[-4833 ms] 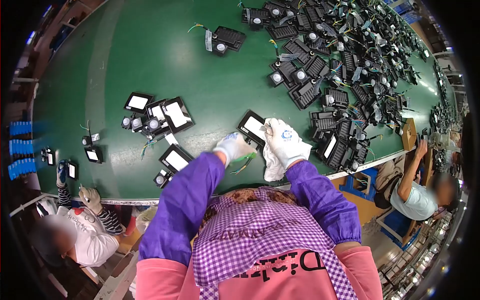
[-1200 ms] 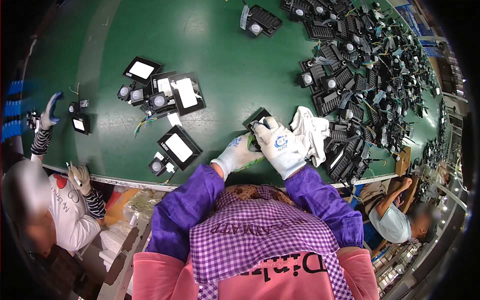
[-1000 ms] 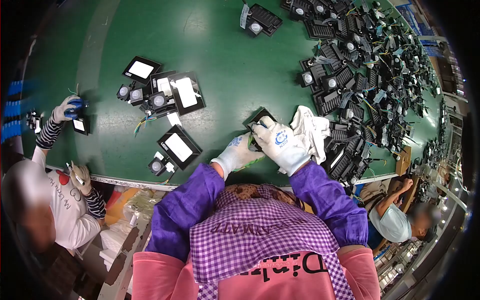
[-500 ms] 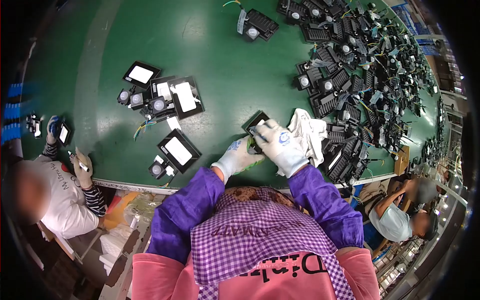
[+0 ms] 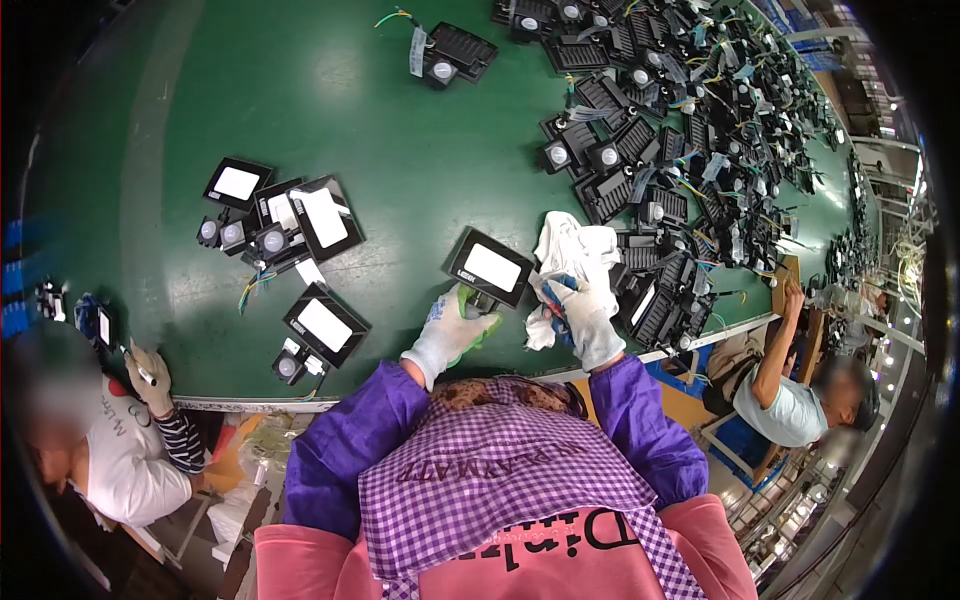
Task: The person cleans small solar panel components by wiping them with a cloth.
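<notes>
Gloved in white with green at the fingertips, my left hand (image 5: 450, 328) is closed on the lower part of a black floodlight (image 5: 488, 268), whose white front panel faces up. My right hand (image 5: 583, 312), in a white glove, has its fingers closed round a small blue and red object (image 5: 556, 298). It lies against the crumpled white cloth (image 5: 578, 248), just right of the floodlight. The cloth's lower end hangs below the fingers, and part of the small object is hidden by them.
Several floodlights with round sensors (image 5: 322, 222) lie at the left on the green table (image 5: 400, 150). A large pile of black units (image 5: 660, 150) covers the right side. One unit (image 5: 460, 52) sits at the top. Co-workers (image 5: 130, 450) sit at both sides.
The floodlight has turned so its white panel shows. My right hand has left it and moved right to the cloth, where it now grips the small object. The whole view has shifted.
</notes>
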Motion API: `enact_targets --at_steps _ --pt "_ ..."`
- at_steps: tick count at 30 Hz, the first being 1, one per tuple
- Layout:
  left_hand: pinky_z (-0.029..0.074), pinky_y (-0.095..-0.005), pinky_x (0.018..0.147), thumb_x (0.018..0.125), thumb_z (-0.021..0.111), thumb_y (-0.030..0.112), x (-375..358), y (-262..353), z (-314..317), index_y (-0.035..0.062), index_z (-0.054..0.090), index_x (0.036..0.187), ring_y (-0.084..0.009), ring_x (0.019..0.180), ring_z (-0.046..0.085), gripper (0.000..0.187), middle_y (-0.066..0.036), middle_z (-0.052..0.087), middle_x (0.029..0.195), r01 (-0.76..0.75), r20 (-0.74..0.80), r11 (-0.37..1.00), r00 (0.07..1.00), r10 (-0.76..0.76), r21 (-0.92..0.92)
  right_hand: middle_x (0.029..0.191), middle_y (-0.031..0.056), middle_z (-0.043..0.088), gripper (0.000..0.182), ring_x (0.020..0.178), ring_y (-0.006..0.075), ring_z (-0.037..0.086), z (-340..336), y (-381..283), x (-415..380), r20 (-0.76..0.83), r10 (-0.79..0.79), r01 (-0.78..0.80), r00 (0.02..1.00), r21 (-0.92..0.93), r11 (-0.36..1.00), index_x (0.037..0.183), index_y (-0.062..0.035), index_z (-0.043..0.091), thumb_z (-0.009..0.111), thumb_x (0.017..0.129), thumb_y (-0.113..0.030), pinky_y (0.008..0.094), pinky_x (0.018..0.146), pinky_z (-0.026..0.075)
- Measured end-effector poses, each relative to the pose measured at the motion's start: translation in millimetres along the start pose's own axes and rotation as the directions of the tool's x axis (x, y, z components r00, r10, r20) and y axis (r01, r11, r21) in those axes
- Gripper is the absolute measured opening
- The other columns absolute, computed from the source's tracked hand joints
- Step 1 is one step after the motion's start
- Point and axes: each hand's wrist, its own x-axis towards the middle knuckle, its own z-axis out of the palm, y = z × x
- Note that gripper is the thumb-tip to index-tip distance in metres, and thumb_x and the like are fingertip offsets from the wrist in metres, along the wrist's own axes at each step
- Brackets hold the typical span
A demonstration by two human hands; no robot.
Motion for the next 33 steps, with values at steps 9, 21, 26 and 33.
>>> enact_targets --at_steps 9,21,26,33 --pt "0.055 -0.0254 0.056 0.087 0.074 0.011 1.1 -2.8 10.0 0.0024 0.054 0.123 -0.0088 0.076 0.060 0.043 -0.003 0.063 0.100 0.022 -0.013 0.999 1.000 -0.023 -0.047 0.108 0.0207 0.065 0.029 0.088 0.0329 0.067 18.0 2.3 -22.2 0.193 -0.721 0.495 0.665 -0.837 0.233 0.117 -0.0057 0.066 0.064 0.089 -0.012 0.0426 0.071 0.055" --pt "0.055 -0.0303 0.079 0.085 0.074 0.005 13.8 -23.5 16.2 -0.0029 0.051 0.126 -0.0165 0.098 0.061 0.047 -0.009 0.061 0.113 -0.051 0.124 0.951 0.988 0.093 -0.306 0.111 0.0177 0.061 0.029 0.098 0.0371 0.064 80.9 -28.4 -22.9 0.306 -0.628 0.456 0.716 -0.885 0.088 0.115 -0.0111 0.069 0.064 0.091 -0.027 0.0456 0.083 0.050" --pt "0.052 -0.0442 0.085 0.083 0.071 0.015 33.6 -57.1 33.7 -0.0043 0.048 0.131 -0.0383 0.099 0.063 0.056 -0.026 0.059 0.115 -0.470 0.111 0.785 0.877 0.468 0.404 0.118 0.0191 0.058 0.035 0.105 0.0377 0.063 101.9 -38.1 -33.6 0.292 -0.519 0.363 0.803 -0.931 0.037 0.122 -0.0124 0.065 0.056 0.095 -0.032 0.0513 0.083 0.049" --pt "0.047 -0.0420 0.089 0.091 0.059 0.017 20.5 -45.4 37.1 0.0027 0.055 0.123 -0.0369 0.106 0.058 0.035 -0.022 0.060 0.117 -0.439 0.103 0.757 0.888 0.449 0.483 0.123 0.0211 0.057 0.034 0.102 0.0385 0.064 108.5 -40.8 -25.2 0.303 -0.491 0.392 0.817 -0.916 0.086 0.122 -0.0086 0.063 0.055 0.095 -0.027 0.0539 0.085 0.049"
